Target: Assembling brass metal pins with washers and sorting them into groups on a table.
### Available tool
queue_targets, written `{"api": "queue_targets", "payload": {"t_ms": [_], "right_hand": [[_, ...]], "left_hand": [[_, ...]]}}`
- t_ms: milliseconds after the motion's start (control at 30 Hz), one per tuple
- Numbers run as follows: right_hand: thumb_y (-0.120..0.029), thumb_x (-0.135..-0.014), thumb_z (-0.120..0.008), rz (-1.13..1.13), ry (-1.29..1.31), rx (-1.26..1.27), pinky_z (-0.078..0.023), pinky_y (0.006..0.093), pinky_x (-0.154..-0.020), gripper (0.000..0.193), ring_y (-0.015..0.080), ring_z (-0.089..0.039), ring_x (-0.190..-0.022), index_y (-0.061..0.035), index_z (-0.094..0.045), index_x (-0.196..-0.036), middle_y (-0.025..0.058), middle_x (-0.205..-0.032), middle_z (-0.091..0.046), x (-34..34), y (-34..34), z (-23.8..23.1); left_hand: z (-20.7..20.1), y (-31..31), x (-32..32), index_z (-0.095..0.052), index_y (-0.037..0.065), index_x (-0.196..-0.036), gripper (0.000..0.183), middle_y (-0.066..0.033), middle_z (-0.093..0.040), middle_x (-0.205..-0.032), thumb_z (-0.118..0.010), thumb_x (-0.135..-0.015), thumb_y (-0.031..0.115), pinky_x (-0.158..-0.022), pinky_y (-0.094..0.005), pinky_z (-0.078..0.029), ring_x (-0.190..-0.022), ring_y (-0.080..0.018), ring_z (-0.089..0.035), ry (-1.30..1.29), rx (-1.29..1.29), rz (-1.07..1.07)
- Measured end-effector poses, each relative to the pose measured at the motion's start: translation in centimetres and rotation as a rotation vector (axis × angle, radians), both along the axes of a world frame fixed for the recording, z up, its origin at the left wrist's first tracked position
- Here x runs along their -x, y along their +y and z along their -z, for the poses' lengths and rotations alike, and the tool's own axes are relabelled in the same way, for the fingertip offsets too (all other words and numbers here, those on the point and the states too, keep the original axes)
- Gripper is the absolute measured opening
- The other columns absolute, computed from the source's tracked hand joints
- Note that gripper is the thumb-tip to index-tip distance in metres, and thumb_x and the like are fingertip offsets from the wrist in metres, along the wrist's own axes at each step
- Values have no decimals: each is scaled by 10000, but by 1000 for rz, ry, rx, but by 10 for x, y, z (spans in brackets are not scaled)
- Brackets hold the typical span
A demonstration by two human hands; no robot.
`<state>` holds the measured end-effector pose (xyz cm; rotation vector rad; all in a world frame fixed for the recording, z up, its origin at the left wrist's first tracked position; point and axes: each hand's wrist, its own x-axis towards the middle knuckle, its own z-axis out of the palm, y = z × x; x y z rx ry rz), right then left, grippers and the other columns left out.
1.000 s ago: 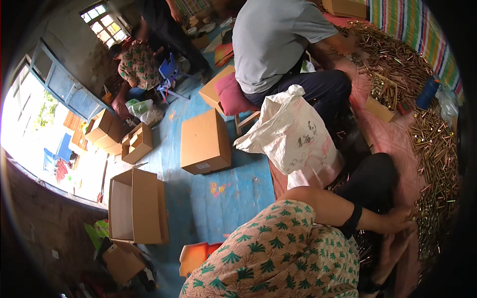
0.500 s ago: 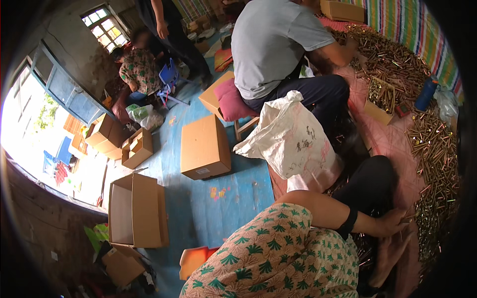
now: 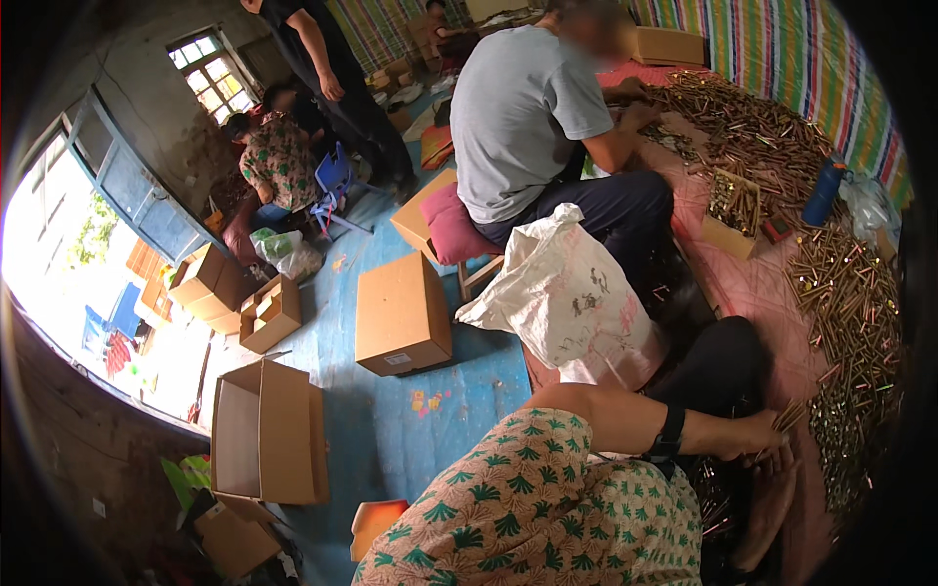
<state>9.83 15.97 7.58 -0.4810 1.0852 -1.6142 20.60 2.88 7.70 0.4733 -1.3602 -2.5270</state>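
Observation:
My left hand [image 3: 750, 436], below a black wristband [image 3: 672, 430], reaches across at the lower right and is closed on a small bundle of thin brass-coloured metal rods [image 3: 789, 416]. My right hand [image 3: 778, 463] comes up from below and meets it, fingers bent close to the left hand. What those fingers grip, if anything, is hidden. Just right of both hands lies a heap of the same kind of rods [image 3: 848, 313], mixed lower down with small shiny pieces [image 3: 850, 420]. The heap rests on a pink cloth [image 3: 689, 210].
A white woven sack [image 3: 576, 303] stands beyond my left arm. A person in a grey shirt [image 3: 518, 127] sits past it, hands at the far heap. Cardboard boxes [image 3: 403, 311] stand on the blue floor sheet [image 3: 391, 430]. A rod-filled box [image 3: 728, 237] and a blue bottle [image 3: 824, 192] are by the heap.
My hands have risen slightly and come together, and a rod bundle now shows at the left hand. The grey-shirted person's hands have shifted left. The view has moved a little.

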Motion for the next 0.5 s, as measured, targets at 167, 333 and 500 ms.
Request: {"api": "queue_targets", "payload": {"t_ms": [167,333,500], "right_hand": [[-364,-985,-390,-20,160,96,-390,385,-931,454,243,-517,-1054,-24,-443,-1281,122,-1139,-542,-5,5,-4],[-302,-988,-396,-34,317,180,-407,383,-919,431,259,-526,-1047,5,-434,-1289,126,-1128,-549,-8,13,-3],[-239,-990,-402,-68,479,258,-424,382,-907,411,276,-534,-1039,34,-425,-1296,131,-1116,-557,-9,15,-3]], "left_hand": [[28,12,5,-555,13,-937,202,-73,-553,-586,-593,-739,14,-352,-293,-419,-442,-150,-545,-26,144,109],[6,17,-2,-565,6,-787,45,-54,-541,-569,-568,-766,46,-362,-268,-375,-437,-125,-508,-110,286,176],[20,13,5,-562,15,-915,128,-66,-563,-605,-537,-794,47,-371,-267,-397,-451,-132,-520,-91,223,214]]}}
